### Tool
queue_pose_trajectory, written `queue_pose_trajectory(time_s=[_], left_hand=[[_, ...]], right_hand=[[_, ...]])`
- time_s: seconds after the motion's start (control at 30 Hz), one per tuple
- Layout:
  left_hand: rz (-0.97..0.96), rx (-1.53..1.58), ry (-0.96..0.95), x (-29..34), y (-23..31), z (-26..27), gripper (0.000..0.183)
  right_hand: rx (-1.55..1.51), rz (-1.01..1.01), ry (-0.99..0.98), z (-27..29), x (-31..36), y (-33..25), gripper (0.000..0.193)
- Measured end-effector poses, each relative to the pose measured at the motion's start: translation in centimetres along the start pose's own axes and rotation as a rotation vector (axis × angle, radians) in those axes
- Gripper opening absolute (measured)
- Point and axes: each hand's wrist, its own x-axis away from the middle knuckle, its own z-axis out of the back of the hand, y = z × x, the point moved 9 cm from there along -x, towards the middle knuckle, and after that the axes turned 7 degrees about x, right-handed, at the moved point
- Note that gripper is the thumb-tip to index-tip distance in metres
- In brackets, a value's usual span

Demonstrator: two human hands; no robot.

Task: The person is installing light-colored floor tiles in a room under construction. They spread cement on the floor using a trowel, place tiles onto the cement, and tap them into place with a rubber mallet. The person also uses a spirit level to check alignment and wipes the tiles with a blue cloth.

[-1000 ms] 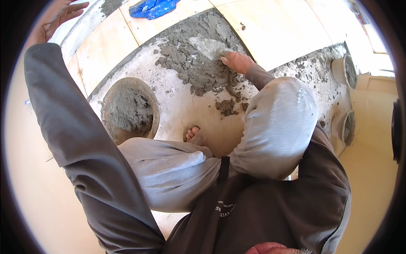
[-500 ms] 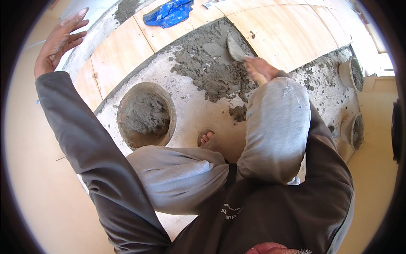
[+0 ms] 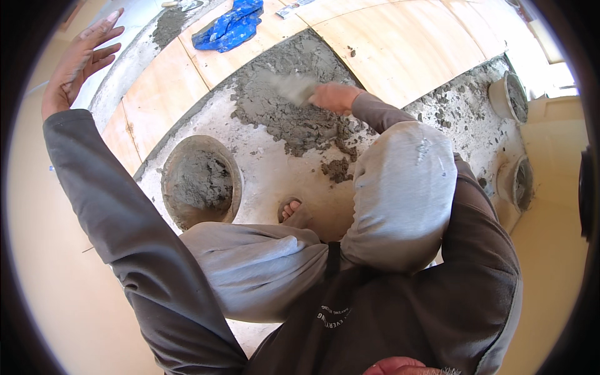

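Observation:
My right hand (image 3: 335, 98) is closed round the handle of a trowel (image 3: 292, 89), whose blade is smeared by motion over a bed of wet grey mortar (image 3: 275, 115). The mortar lies on the floor against the edges of pale tiles (image 3: 400, 53), smoother near the far corner and lumpy toward me. Raised at the far left, my left hand (image 3: 81, 65) holds nothing, its fingers stretched and apart. A round bucket (image 3: 236, 181) with grey mortar in it stands on the floor left of my foot.
A blue crumpled sheet (image 3: 230, 28) lies on the tiles at the back. Two more buckets, a far one (image 3: 498, 97) and a nearer one (image 3: 507, 181), stand at the right by the yellowish wall (image 3: 556, 162). Mortar crumbs (image 3: 437, 103) cover the floor strip there.
My right hand has swept the trowel leftward across the mortar, away from the tile corner. My left hand stays raised and open. The whole view has shifted slightly.

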Motion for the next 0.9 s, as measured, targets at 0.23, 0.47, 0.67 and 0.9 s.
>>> queue_pose_trajectory(time_s=[0.23, 0.47, 0.67, 0.9], left_hand=[[0.111, 0.049, -0.003, 0.0, -1.7, -1.1, 0.081], [0.16, 0.025, 0.013, 0.4, -1.4, -0.3, 0.082], [0.147, 0.001, 0.059, 1.5, -1.0, 0.2, 0.081], [0.129, -0.019, 0.022, 0.2, -1.3, -1.4, 0.081]], right_hand=[[-0.161, -0.17, 0.318, -4.4, 10.3, 13.9, 0.043], [-0.974, 0.076, 0.215, -0.9, 13.2, 15.8, 0.035], [-1.584, 0.08, -0.045, 0.9, 1.5, 10.4, 0.037], [-0.456, -0.245, 0.185, 7.1, -2.7, 11.9, 0.044]])
